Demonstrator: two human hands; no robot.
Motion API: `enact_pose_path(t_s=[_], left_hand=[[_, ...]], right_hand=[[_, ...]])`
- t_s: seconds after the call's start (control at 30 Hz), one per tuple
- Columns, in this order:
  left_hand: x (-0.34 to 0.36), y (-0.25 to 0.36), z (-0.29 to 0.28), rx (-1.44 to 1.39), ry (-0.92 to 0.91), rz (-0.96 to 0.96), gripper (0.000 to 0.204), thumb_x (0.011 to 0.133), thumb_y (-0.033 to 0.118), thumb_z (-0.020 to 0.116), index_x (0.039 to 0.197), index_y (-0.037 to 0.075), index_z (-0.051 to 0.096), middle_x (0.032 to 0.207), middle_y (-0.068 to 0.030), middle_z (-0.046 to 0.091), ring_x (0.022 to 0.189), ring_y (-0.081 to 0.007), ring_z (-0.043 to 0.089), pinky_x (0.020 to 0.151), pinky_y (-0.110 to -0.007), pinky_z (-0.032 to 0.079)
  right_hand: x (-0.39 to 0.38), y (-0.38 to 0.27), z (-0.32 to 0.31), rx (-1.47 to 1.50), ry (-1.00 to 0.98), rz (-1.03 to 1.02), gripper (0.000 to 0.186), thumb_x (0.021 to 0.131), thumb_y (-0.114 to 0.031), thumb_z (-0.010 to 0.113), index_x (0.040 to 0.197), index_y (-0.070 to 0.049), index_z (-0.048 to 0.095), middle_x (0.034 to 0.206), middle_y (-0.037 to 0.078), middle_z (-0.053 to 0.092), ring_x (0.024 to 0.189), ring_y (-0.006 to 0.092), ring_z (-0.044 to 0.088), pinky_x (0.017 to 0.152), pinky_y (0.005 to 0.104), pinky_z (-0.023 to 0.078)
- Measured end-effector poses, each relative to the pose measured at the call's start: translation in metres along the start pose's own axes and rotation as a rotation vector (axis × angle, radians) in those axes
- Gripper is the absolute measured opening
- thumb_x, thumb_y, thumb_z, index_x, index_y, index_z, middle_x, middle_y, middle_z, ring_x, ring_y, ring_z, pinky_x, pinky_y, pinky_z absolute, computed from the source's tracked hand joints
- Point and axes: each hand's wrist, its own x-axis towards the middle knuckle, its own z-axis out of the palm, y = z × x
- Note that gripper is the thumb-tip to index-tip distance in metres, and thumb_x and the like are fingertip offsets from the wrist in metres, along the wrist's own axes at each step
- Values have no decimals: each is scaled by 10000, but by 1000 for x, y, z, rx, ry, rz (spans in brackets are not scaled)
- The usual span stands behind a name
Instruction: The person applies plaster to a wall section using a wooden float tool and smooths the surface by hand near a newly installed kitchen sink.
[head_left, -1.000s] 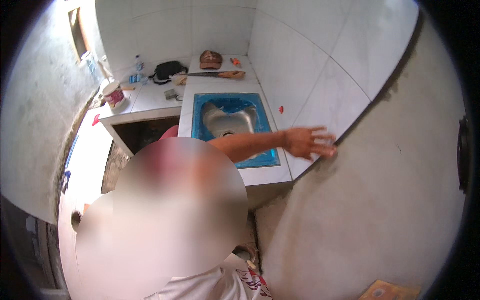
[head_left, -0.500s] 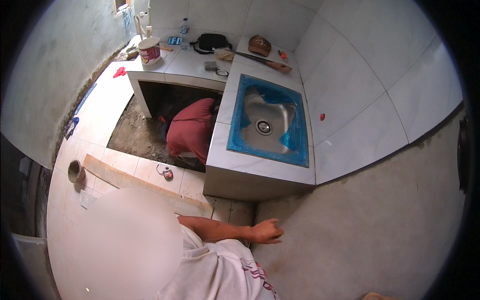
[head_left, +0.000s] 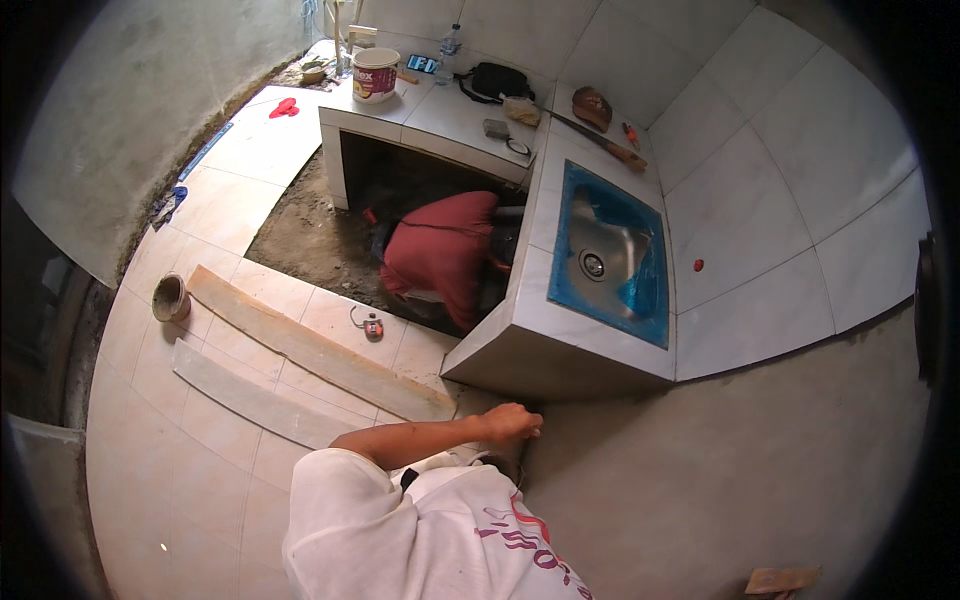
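Note:
My left hand (head_left: 512, 423) is closed, its fingers curled in. Whether anything lies inside them I cannot make out. My bare left forearm crosses in front of my white printed shirt (head_left: 420, 520), and the hand hovers near the lower corner of the tiled sink counter (head_left: 560, 362). Behind the wrist, a dark shape (head_left: 498, 462) is partly hidden. A flat tan piece, maybe wood (head_left: 783, 580), shows at the lower right edge, against the grey cement surface (head_left: 680, 480). My right hand does not show.
A person in a red top (head_left: 440, 245) crouches by the counter opening. A sink (head_left: 610, 235) with blue film sits in the counter. On the floor lie a long board (head_left: 310, 340), a translucent strip (head_left: 250, 395), a tape measure (head_left: 373, 326) and a small bucket (head_left: 171, 298).
The view has shifted, so the counter and sink appear farther right. My left hand looks more tightly curled and sits higher in the picture. More of the tan piece shows at the lower right.

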Motion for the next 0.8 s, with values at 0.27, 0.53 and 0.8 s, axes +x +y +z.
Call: enact_pose_path(t_s=[0.27, 0.53, 0.8], left_hand=[[-113, -129, -13, 71, -97, -405, 181, 834, 219, 636, 873, 42, 632, 867, -229, 665, 822, -428, 634, 708, -515, 494], [-199, -210, 5, 94, -277, -710, 333, 876, 343, 647, 849, 14, 683, 773, -189, 691, 770, -340, 687, 728, -429, 526], [-168, -254, 41, -80, -135, -762, 313, 874, 314, 686, 900, 3, 681, 753, -168, 699, 711, -263, 694, 665, -372, 530]], right_hand=[[49, 3, -60, 14, -125, 64, 529, 1029, -401, 380, 1378, -7, 424, 1322, 160, 516, 1159, 277, 552, 986, 401, 461], [105, -13, -127, 112, -152, 211, 533, 1033, -398, 372, 1394, -8, 414, 1342, 157, 510, 1180, 272, 549, 1002, 398, 458], [135, 15, -171, 28, -68, 266, 532, 1033, -388, 375, 1408, -11, 395, 1363, 150, 494, 1205, 268, 528, 1019, 398, 443]])
